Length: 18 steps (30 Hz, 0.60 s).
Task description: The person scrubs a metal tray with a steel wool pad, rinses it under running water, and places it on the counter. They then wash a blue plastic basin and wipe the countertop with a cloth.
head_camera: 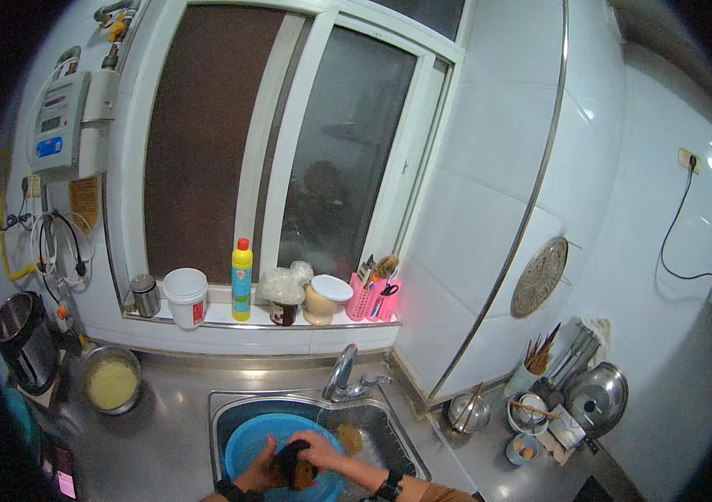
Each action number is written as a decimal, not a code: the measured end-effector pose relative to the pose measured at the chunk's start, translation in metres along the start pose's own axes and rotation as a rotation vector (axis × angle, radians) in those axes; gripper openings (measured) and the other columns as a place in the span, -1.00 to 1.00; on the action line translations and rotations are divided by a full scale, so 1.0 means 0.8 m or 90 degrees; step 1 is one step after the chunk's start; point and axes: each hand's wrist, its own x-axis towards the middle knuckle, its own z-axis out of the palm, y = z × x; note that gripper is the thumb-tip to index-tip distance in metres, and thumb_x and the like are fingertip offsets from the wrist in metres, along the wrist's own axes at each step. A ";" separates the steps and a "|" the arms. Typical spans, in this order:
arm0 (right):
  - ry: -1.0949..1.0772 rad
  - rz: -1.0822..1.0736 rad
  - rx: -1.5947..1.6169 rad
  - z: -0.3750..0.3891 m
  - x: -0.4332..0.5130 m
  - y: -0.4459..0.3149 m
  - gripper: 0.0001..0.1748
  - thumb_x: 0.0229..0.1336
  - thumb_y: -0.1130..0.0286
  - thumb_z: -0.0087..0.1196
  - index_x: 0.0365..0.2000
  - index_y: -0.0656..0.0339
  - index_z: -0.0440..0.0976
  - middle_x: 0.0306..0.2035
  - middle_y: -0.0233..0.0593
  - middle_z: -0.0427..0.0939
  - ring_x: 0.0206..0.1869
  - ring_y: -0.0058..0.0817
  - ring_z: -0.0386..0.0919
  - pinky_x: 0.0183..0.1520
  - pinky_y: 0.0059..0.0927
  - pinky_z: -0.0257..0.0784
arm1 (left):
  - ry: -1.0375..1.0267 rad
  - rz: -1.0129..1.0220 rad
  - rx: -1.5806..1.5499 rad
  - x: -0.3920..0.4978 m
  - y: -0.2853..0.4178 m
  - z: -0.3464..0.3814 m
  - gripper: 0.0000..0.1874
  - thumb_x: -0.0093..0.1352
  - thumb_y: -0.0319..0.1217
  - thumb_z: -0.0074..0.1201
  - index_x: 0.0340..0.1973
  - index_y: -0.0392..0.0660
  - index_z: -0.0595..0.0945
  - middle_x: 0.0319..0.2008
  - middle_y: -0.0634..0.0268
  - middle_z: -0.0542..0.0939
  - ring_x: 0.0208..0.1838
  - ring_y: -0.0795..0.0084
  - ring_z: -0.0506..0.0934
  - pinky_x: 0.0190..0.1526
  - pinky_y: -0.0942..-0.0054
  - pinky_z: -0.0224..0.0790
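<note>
Both hands are over a blue plastic basin (249, 433) that stands in the left part of a stainless steel double sink (213, 408). My left hand (262, 467) supports a dark, rounded object (292, 461) from the left. On its upper right side, my right hand (318, 448) grips the same object, which has a brownish-yellow part low down; its kind is unclear. A yellowish-brown item (349, 439) lies in the right sink bowl. Behind the hands rises a chrome faucet (342, 376). The basin's lower part is cut off by the picture's edge.
A metal bowl of pale yellow contents (111, 381) stands left on the steel counter. On the window ledge are a white bucket (185, 298), a yellow-capped-in-red bottle (242, 279) and pink holders (368, 301). Right are a metal pot (469, 412), small bowls and a lid (597, 400).
</note>
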 end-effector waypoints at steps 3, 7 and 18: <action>0.021 0.137 -0.166 -0.012 0.006 -0.004 -0.56 -0.29 0.48 0.03 -0.22 0.15 0.35 -0.08 -0.09 0.31 -0.03 -0.18 0.28 -0.02 -0.34 0.21 | 0.052 -0.060 0.167 -0.008 -0.001 0.046 -0.39 0.20 -0.09 0.05 0.03 -0.23 0.34 -0.12 0.12 0.48 -0.18 0.22 0.50 -0.11 0.24 0.35; 0.028 -0.237 -0.158 -0.018 -0.022 -0.019 -0.34 -0.30 0.45 0.08 -0.02 0.12 0.20 0.16 -0.08 0.03 0.11 -0.06 0.13 0.03 -0.13 0.17 | 0.211 -0.103 0.390 -0.016 0.009 0.049 -0.56 0.19 -0.38 0.06 -0.03 -0.24 0.39 -0.17 0.18 0.51 -0.19 0.26 0.50 -0.15 0.37 0.36; 0.028 -0.552 -0.452 0.004 -0.013 0.005 -0.71 -0.17 0.32 -0.03 -0.32 0.14 0.39 -0.33 -0.23 0.45 -0.29 -0.20 0.46 -0.54 -0.27 0.34 | -0.028 -0.320 0.299 0.009 0.010 0.037 -0.79 0.23 -0.43 -0.13 -0.23 -0.22 0.45 -0.42 0.21 0.47 -0.42 0.30 0.43 -0.32 0.44 0.32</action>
